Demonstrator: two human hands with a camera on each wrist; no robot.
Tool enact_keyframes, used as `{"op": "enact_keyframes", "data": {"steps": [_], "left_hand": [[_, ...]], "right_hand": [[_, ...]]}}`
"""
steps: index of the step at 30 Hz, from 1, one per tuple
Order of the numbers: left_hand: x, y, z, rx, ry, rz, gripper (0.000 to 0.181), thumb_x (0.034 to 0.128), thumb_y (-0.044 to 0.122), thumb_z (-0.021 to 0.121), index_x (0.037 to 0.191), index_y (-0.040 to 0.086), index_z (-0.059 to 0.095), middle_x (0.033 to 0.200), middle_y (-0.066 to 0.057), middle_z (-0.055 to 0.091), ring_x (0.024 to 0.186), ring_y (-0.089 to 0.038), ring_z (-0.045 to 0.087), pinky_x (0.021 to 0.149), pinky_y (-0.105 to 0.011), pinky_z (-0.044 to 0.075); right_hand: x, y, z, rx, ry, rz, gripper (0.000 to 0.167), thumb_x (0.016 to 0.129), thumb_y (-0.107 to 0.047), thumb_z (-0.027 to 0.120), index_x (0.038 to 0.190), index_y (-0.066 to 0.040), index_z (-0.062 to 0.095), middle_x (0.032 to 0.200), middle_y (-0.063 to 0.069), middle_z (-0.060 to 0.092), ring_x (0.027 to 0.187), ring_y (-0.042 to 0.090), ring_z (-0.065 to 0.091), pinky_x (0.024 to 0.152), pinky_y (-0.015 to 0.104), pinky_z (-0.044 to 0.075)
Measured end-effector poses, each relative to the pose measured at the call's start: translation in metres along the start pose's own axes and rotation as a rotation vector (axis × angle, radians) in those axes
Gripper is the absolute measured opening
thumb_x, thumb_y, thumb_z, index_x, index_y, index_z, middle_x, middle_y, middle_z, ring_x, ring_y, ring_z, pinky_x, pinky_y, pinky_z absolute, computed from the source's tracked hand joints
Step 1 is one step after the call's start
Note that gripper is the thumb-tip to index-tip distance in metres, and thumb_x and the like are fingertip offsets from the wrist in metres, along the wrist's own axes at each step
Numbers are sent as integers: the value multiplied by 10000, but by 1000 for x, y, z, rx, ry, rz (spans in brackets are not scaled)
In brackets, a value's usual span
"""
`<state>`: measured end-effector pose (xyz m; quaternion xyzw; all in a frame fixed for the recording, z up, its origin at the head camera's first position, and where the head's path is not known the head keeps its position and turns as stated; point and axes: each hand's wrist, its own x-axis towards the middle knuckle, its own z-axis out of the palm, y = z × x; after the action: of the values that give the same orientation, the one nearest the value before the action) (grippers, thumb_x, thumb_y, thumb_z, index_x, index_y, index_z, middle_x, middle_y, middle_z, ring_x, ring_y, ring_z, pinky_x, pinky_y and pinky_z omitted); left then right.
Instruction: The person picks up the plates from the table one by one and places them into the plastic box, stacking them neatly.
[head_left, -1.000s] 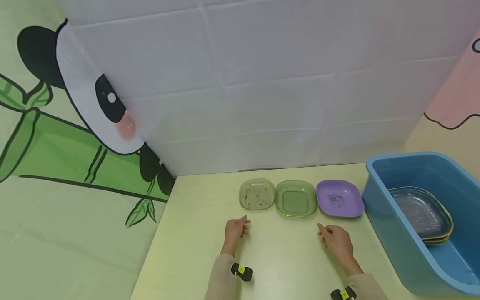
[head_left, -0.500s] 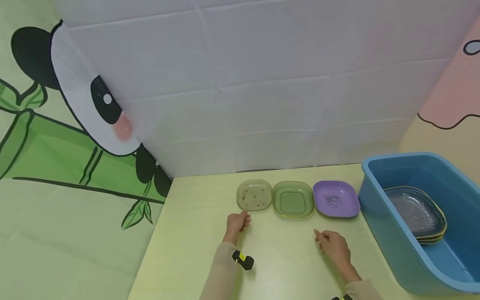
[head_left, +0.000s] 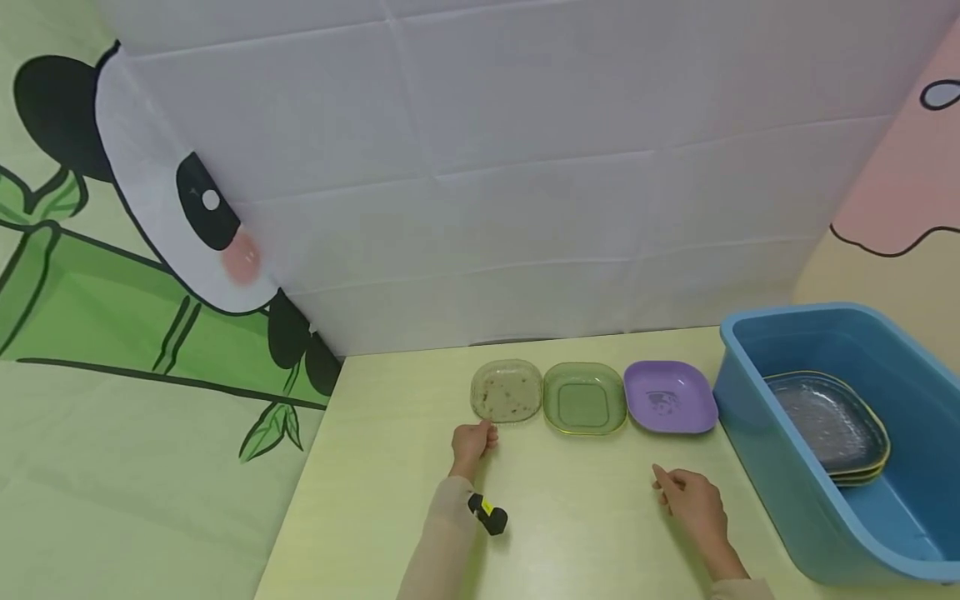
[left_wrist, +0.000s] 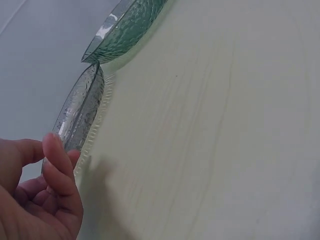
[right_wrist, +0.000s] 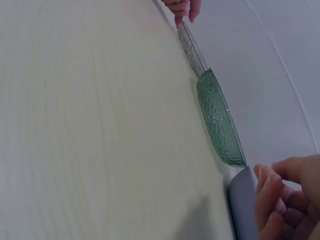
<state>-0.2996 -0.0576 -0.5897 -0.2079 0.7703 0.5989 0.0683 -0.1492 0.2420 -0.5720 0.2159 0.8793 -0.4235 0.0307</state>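
In the head view my left hand (head_left: pixel 471 443) is at the near edge of a clear speckled glass plate (head_left: pixel 506 392). Thumb and fingers pinch that plate's rim, as the left wrist view shows with the same clear plate (left_wrist: pixel 80 110). Beside it in a row lie a green glass plate (head_left: pixel 585 398) and a purple plate (head_left: pixel 670 397) with a small dark print. My right hand (head_left: pixel 693 504) hovers apart from the plates, in front of the purple one, its fingers loosely curled and holding nothing.
A blue plastic tub (head_left: pixel 757 433) stands at the right, with a stack of dark glass plates (head_left: pixel 828 425) with gold rims inside. Behind the pale table (head_left: pixel 375 467) hangs a white cloth (head_left: pixel 480 208).
My left hand has moved forward to the clear plate and taken its near rim. The right hand has drifted slightly right and back. The plates lie where they were.
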Motion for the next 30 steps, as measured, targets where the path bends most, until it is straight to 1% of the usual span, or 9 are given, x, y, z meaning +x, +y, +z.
{"op": "enact_keyframes", "data": {"steps": [3, 6, 10, 13, 17, 21, 25, 28, 30], "left_hand": [[0, 1, 2, -6, -2, -3, 278, 883, 175, 545, 792, -45, 689, 545, 37, 577, 463, -22, 539, 475, -148, 440], [2, 2, 3, -11, -5, -26, 268, 871, 167, 550, 747, -21, 694, 522, 43, 570, 458, -22, 533, 457, -144, 421], [8, 0, 4, -22, -9, -62, 254, 861, 157, 564, 717, -7, 694, 491, 49, 555, 443, -23, 515, 431, -141, 394], [11, -1, 4, -25, -4, -79, 236, 855, 140, 563, 729, -12, 693, 488, 53, 549, 441, -25, 504, 430, -144, 387], [11, 1, 3, -14, 22, -86, 244, 860, 134, 538, 749, -19, 691, 497, 49, 552, 443, -31, 502, 440, -159, 389], [8, 4, 2, 5, 59, -83, 263, 864, 160, 539, 737, -14, 690, 500, 43, 563, 444, -38, 508, 448, -170, 383], [5, 6, -3, 66, 92, -52, 271, 847, 173, 550, 714, -16, 692, 500, 28, 578, 433, -49, 482, 463, -177, 362], [3, 4, -8, 120, 102, -23, 284, 852, 196, 557, 725, -16, 697, 508, 32, 586, 444, -55, 461, 480, -182, 349], [2, 3, -12, 134, 99, -9, 292, 864, 215, 559, 736, -6, 700, 519, 43, 591, 469, -55, 469, 497, -183, 353]], "right_hand": [[1, 4, 1, 0, -17, 8, 408, 920, -418, 473, 768, -98, 675, 566, -45, 566, 523, 113, 490, 495, 286, 331], [1, 8, 3, -1, -30, 20, 400, 918, -412, 475, 754, -101, 666, 552, -42, 558, 518, 118, 484, 491, 289, 323], [-1, 12, 5, -4, -35, 31, 394, 917, -410, 482, 742, -107, 664, 547, -42, 560, 515, 116, 490, 498, 288, 328], [-3, 13, 4, -6, -33, 36, 385, 916, -397, 487, 744, -105, 668, 554, -44, 571, 513, 112, 500, 498, 288, 331], [-4, 14, 1, -8, -23, 35, 382, 913, -394, 490, 759, -96, 672, 564, -47, 583, 514, 109, 508, 498, 288, 332], [-5, 17, -1, -6, -22, 38, 383, 913, -393, 491, 766, -89, 673, 567, -50, 583, 512, 109, 505, 493, 289, 327], [-7, 21, -2, -4, -24, 44, 376, 913, -378, 488, 759, -89, 672, 564, -49, 582, 508, 113, 505, 485, 291, 325], [-7, 22, -2, -2, -28, 44, 377, 912, -379, 485, 757, -90, 671, 567, -50, 584, 512, 112, 509, 484, 290, 327], [-7, 23, -3, 2, -33, 41, 378, 912, -380, 484, 757, -90, 669, 570, -48, 586, 515, 114, 510, 479, 292, 328]]}}
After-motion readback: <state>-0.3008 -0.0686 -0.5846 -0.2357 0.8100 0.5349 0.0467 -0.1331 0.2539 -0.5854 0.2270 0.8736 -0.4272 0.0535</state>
